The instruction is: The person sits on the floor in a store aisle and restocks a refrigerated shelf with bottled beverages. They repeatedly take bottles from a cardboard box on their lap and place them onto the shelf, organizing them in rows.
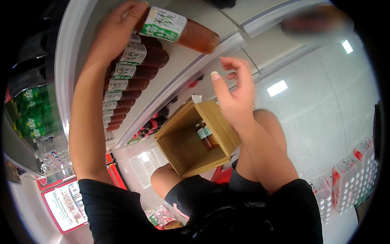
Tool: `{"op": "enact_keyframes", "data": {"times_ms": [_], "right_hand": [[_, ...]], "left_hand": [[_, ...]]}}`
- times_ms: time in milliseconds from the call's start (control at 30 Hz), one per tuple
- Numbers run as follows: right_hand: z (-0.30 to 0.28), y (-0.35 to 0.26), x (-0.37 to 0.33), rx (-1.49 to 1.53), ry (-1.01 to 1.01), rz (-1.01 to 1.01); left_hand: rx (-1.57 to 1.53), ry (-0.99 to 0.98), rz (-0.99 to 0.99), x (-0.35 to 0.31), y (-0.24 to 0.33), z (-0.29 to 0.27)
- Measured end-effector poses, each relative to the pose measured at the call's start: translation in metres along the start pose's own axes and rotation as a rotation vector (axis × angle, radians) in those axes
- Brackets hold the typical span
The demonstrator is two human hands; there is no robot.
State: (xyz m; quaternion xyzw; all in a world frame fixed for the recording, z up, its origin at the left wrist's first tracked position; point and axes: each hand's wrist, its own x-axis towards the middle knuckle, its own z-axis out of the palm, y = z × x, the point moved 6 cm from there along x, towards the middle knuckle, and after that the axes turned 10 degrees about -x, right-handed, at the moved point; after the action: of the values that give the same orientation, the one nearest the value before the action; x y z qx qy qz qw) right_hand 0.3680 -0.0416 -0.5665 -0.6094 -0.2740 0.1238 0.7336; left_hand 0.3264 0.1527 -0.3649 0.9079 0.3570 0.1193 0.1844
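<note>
My left hand (115, 30) is wrapped round the cap end of a bottle of amber-brown tea (164, 25), which has a white and green label. The bottle lies tilted above the front of a pale shelf. A row of matching tea bottles (125, 72) stands on that shelf beneath my left forearm. My right hand (235, 91) hangs in the air to the right, its fingers apart and nothing in them. Below it, a cardboard box (224, 124) stands top-up between my knees. Inside the box are a few of the same tea bottles (207, 136).
Dark bottles with red labels (152, 126) sit on a lower shelf behind the box. Green bottles (34, 112) fill a shelf at the left. A lit red-framed cooler (67, 205) stands lower left. Shrink-wrapped packs (345, 183) are on the glossy floor (306, 110) at right.
</note>
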Motion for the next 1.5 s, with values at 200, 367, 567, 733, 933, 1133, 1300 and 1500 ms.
{"op": "enact_keyframes", "data": {"times_ms": [200,367,567,733,933,1133,1300,1500], "right_hand": [[-0.003,0.005,0.005,0.004,-0.034,0.02],[0.005,-0.002,0.0,0.075,-0.084,0.049],[0.007,0.006,0.002,0.125,-0.096,0.097],[0.011,0.006,-0.001,0.119,-0.144,0.153],[0.014,0.001,-0.003,0.108,-0.175,0.143],[0.013,0.005,-0.003,0.115,-0.185,0.17],[0.014,0.005,-0.003,0.123,-0.205,0.191],[0.017,0.005,-0.007,0.112,-0.247,0.185]], "left_hand": [[0.358,0.201,0.045,0.053,-0.028,-0.007],[0.533,0.113,0.127,0.104,-0.115,-0.026],[0.741,0.047,0.06,0.123,-0.145,-0.032],[1.238,-0.026,0.14,0.124,-0.118,-0.014],[1.236,-0.232,-0.02,0.115,-0.078,0.023],[1.284,-0.45,-0.091,0.115,-0.078,0.028],[1.279,-0.489,-0.019,0.118,-0.087,0.033],[1.326,-0.529,0.011,0.112,-0.086,0.048]]}}
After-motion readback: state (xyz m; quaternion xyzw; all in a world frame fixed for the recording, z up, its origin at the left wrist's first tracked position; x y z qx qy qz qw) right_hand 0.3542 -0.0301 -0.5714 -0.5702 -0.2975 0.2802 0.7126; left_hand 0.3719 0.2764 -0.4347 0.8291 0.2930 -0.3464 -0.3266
